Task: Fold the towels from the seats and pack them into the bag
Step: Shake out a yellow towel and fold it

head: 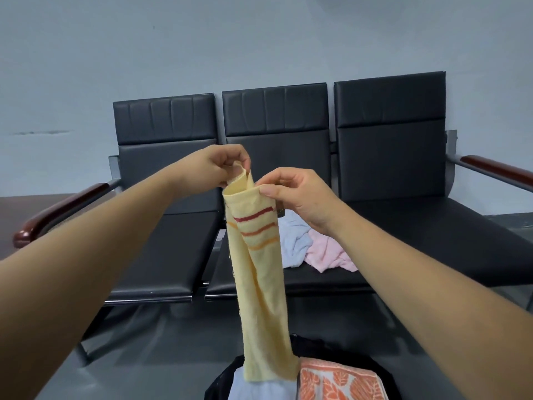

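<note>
A yellow towel with red and orange stripes hangs lengthwise in the air, folded into a narrow strip. My left hand pinches its top corner and my right hand pinches the top edge beside it. The towel's lower end dangles over the open black bag on the floor. Inside the bag lie an orange-and-white patterned towel and a pale blue one. On the middle seat, a light blue towel and a pink towel lie crumpled together.
A row of three black padded seats with wooden armrests stands against a grey wall. The floor in front is dark grey.
</note>
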`<action>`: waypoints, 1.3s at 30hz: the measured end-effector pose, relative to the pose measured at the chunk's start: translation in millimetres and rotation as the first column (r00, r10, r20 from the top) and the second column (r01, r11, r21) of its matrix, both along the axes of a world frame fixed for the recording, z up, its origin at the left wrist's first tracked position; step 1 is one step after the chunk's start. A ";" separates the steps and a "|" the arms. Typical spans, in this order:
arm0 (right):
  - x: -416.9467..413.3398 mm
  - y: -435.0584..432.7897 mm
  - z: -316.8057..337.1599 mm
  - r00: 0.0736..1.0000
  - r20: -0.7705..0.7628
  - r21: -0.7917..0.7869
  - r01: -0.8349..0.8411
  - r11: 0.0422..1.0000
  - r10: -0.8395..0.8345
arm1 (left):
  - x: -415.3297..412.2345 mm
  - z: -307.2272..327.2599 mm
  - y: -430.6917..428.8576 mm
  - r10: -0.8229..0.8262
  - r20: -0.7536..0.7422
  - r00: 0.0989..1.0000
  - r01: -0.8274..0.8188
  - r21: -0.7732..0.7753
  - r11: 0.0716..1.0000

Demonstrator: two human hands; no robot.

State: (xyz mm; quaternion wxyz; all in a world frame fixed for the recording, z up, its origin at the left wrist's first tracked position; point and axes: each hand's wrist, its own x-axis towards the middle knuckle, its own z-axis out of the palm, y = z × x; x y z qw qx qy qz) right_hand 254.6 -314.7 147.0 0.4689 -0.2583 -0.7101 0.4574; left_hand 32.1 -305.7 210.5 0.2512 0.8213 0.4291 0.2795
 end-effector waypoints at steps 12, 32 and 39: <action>-1.2 -4.3 -27.5 0.887 0.411 0.164 0.156 0.974 -0.211 | -4.2 -6.9 -3.0 0.046 -0.025 0.999 -0.045 0.044 0.998; 36.8 -11.5 -22.1 0.867 0.408 0.155 0.244 0.957 -0.286 | 23.6 -37.1 -17.2 0.225 0.009 0.974 -0.225 0.044 0.973; 39.3 -16.4 -61.5 0.613 0.724 0.327 0.098 0.940 -0.315 | 33.4 -62.2 -15.5 0.106 -0.173 0.979 -0.091 0.091 0.992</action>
